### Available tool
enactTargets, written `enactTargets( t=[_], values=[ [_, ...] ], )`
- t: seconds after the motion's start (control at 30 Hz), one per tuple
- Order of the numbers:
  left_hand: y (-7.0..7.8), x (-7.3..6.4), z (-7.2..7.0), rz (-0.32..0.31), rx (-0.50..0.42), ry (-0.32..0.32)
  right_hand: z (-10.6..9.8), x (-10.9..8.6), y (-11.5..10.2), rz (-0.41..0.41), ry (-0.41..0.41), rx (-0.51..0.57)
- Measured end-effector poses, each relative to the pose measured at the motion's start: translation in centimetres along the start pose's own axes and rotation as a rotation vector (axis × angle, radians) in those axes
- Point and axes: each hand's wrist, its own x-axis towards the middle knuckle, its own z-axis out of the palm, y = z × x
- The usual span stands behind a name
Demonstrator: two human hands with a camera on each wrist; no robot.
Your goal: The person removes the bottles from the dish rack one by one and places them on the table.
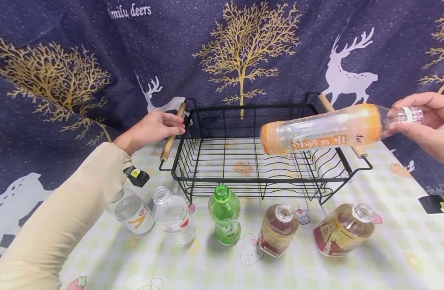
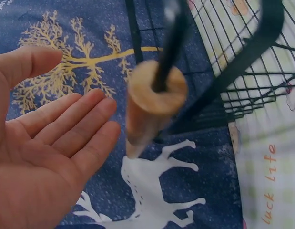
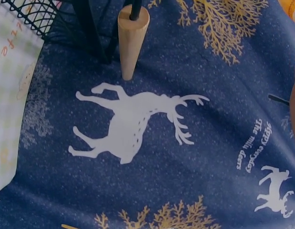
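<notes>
My right hand (image 1: 433, 121) grips the neck of a clear plastic bottle with an orange label (image 1: 323, 129). The bottle lies nearly level in the air above the right part of a black wire rack (image 1: 258, 180), its base pointing left. In the right wrist view only a bit of the orange bottle (image 3: 292, 9) shows at the corner. My left hand (image 1: 158, 127) is beside the rack's left wooden handle (image 1: 173, 135), fingers loosely extended. The left wrist view shows the left palm (image 2: 56, 138) holding nothing, next to the handle (image 2: 154, 100); whether the fingertips touch it I cannot tell.
Along the rack's front stand two clear bottles (image 1: 136, 213) (image 1: 175, 217), a green bottle (image 1: 225, 217) and two brownish bottles (image 1: 277, 233) (image 1: 343, 231), all uncapped. A checked cloth (image 1: 222, 278) covers the table. Behind hangs dark blue fabric (image 1: 178, 48) with deer and trees.
</notes>
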Motion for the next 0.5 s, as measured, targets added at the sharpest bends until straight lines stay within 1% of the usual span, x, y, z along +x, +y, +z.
enactTargets(
  t=[0.07, 0.2, 0.23, 0.33, 0.4, 0.43, 0.47, 0.5],
  values=[
    [-0.6, 0.0, -0.1, -0.004, -0.001, -0.002, -0.3, -0.1, 0.1, -0.013, -0.015, 0.018],
    [-1.6, -0.2, -0.1, 0.027, -0.03, -0.001, -0.5, -0.4, 0.0, -0.034, -0.063, 0.118],
    [-1.7, -0.2, 0.0, 0.031, -0.04, 0.0, -0.6, -0.5, 0.0, -0.047, -0.061, 0.101],
    [-2.2, -0.4, 0.2, 0.045, -0.064, 0.006, -0.7, -0.7, -0.3, -0.08, -0.038, 0.095],
    [-2.5, -0.4, 0.3, 0.049, -0.059, 0.02, -0.8, -0.9, -0.3, -0.103, -0.009, 0.071],
    [-2.6, -0.4, 0.4, 0.056, -0.061, 0.029, -1.1, -0.9, -0.3, -0.109, 0.002, 0.076],
    [-2.8, -0.4, 0.4, 0.067, -0.059, 0.036, -1.7, -1.0, -0.1, -0.111, 0.016, 0.078],
    [-2.9, -0.4, 0.5, 0.076, -0.059, 0.046, -3.6, -1.2, 0.6, -0.125, 0.028, -0.01]
  ],
)
